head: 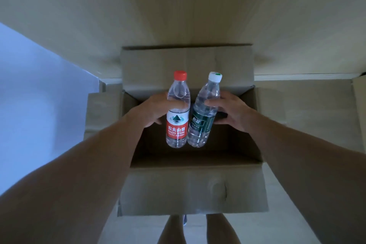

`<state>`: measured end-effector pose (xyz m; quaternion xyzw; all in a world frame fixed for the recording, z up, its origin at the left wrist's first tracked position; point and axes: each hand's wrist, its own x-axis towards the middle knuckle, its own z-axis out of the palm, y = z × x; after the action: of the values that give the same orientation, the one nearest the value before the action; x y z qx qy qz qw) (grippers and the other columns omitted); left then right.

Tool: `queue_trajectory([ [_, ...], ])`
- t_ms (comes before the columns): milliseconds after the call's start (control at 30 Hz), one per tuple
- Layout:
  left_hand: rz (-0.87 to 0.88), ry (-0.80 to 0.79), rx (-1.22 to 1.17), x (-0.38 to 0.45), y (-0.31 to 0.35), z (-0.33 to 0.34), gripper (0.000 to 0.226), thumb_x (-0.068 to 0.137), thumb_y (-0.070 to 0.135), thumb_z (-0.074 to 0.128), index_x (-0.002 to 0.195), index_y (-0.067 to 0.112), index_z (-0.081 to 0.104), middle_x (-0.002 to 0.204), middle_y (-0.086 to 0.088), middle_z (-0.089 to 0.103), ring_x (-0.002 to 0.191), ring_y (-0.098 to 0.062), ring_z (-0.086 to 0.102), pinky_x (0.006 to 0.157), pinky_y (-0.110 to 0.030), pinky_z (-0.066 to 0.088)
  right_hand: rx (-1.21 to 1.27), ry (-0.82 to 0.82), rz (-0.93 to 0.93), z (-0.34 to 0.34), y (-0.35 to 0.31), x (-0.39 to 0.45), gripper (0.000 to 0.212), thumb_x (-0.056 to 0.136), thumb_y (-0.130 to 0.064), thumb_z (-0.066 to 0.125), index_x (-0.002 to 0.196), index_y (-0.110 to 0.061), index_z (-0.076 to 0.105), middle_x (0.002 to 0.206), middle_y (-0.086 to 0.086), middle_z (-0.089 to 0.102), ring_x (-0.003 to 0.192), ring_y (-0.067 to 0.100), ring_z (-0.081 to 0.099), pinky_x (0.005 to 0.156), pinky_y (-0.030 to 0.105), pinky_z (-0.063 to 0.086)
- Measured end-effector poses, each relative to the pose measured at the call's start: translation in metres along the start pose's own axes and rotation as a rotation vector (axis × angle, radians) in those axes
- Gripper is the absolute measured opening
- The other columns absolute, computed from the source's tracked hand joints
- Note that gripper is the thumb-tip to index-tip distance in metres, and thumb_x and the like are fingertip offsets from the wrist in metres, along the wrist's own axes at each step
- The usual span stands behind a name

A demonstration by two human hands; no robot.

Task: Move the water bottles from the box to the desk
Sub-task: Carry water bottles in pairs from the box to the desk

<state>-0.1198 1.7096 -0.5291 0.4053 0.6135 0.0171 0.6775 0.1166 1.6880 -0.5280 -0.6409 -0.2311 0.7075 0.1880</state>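
Head view: two bottles [178,109], one box [194,184].

Pale beige wood-grain wall panel [188,6] fills upper view, vertical grooves running down centre. White baseboard strip [305,76] runs along foot of panel, right side. Below baseboard, light beige floor [309,125] spreads toward viewer. Left of panel, flat pale blue-white surface [39,105] slants from upper left down to floor; whether wall or furniture side, cannot tell. Light dim and cool, brighter on blue-white surface than on panel.
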Motion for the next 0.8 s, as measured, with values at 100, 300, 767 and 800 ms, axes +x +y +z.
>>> queue_trajectory([
  [100, 0.019, 0.002, -0.035, -0.032, 0.029, 0.009, 0.060, 0.064, 0.062, 0.079, 0.113, 0.031, 0.065, 0.105, 0.005, 0.076, 0.105, -0.023, 0.068, 0.092, -0.050, 0.051, 0.132, 0.027, 0.019, 0.003, -0.018, -0.036, 0.052, 0.078, -0.024, 0.080, 0.124, -0.018, 0.057, 0.123, 0.008, 0.065, 0.112, 0.028, 0.061, 0.093, 0.056, 0.052],
  [300, 0.047, 0.026, -0.098, -0.084, 0.078, 0.024, 0.073, 0.068, 0.079, 0.068, 0.112, 0.022, 0.065, 0.097, -0.001, 0.078, 0.088, -0.023, 0.076, 0.078, -0.043, 0.056, 0.230, 0.003, 0.068, 0.004, -0.050, -0.097, 0.048, 0.086, -0.044, 0.071, 0.121, -0.014, 0.057, 0.116, 0.012, 0.067, 0.105, 0.031, 0.065, 0.080, 0.045, 0.055],
  [767, 0.004, -0.127, -0.056, -0.182, 0.146, 0.054, 0.032, 0.085, 0.016, 0.072, 0.115, 0.020, 0.062, 0.099, -0.010, 0.077, 0.093, -0.029, 0.074, 0.081, -0.049, 0.059, 0.176, -0.091, -0.026, -0.014, -0.074, -0.205, 0.056, 0.060, -0.022, 0.089, 0.110, -0.024, 0.065, 0.100, 0.004, 0.077, 0.089, 0.022, 0.075, 0.068, 0.039, 0.060],
  [800, 0.004, -0.142, -0.044, -0.187, 0.151, 0.057, 0.035, 0.082, 0.015, 0.073, 0.114, 0.018, 0.061, 0.098, -0.011, 0.077, 0.092, -0.030, 0.073, 0.083, -0.051, 0.059, 0.187, -0.083, -0.035, -0.014, -0.074, -0.214, 0.058, 0.058, -0.021, 0.090, 0.110, -0.023, 0.065, 0.099, 0.005, 0.077, 0.088, 0.021, 0.075, 0.067, 0.038, 0.060],
])
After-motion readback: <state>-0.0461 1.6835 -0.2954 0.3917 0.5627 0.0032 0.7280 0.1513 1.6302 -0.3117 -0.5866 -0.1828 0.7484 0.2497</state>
